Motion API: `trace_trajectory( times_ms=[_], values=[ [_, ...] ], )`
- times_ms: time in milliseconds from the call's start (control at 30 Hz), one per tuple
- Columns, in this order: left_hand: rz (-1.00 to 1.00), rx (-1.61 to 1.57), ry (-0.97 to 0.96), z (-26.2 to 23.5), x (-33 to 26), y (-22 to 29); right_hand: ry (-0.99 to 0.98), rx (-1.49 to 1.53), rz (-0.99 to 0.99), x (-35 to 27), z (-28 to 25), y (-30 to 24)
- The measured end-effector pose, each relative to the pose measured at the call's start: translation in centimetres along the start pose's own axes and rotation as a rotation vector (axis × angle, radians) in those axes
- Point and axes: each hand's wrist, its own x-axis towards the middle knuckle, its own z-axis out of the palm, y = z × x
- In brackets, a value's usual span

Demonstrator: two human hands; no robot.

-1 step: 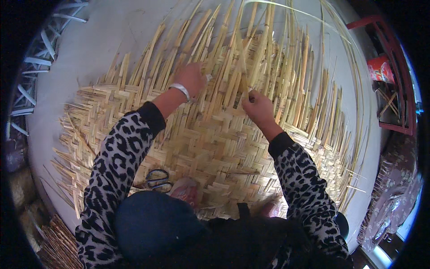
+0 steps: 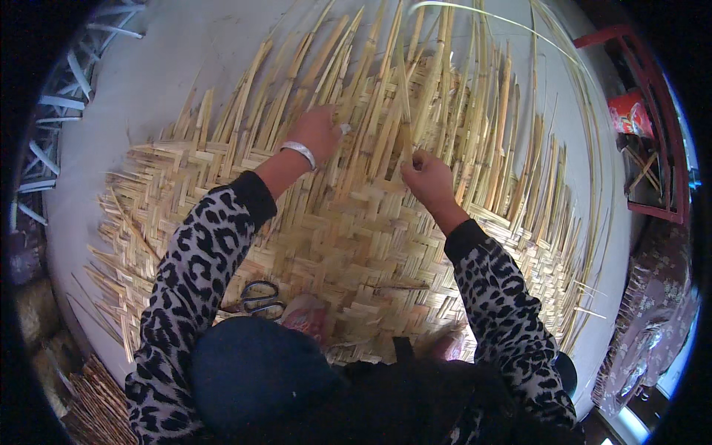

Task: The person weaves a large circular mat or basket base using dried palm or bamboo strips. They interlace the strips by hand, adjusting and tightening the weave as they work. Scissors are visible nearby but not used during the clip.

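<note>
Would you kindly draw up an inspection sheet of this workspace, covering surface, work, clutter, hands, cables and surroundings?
Surface: pale grey floor, largely covered by the work.
Job's things: woven mat with unwoven strip ends along its far edge.
Clutter: scissors on the mat, partly hidden by the left sleeve.
Left hand: among the strip ends; grip unclear.
Right hand: thumb and finger pinch a pale strip.
Cables: nothing seen.
Surroundings: white rack at left, brown stick bundle at lower left, red frame and patterned cloth at right.
</note>
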Motion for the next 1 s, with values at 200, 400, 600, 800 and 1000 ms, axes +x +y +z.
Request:
trace_trajectory(
  times_ms=[200, 400, 600, 800, 1000],
  values=[
    [-0.137, 0.144, -0.164, 0.9, 3.1, -0.6, -0.007, 0.096, 0.096, 0.4, 0.0, 1.4],
    [-0.286, -0.005, -0.176, 1.7, 3.4, -2.2, -0.037, 0.108, 0.107, -0.3, -0.7, 1.3],
    [-0.18, 0.354, 0.03, 2.9, 2.6, -1.2, -0.047, 0.217, 0.056, -0.7, -0.9, 1.5],
    [0.091, 0.541, -0.074, 2.5, 2.4, -0.1, -0.102, 0.295, -0.044, -0.7, -1.3, 1.4],
    [-0.01, 0.541, -0.455, 2.4, 5.7, 0.6, -0.254, 0.0, -0.144, 1.5, -2.4, 1.2]
  ],
)
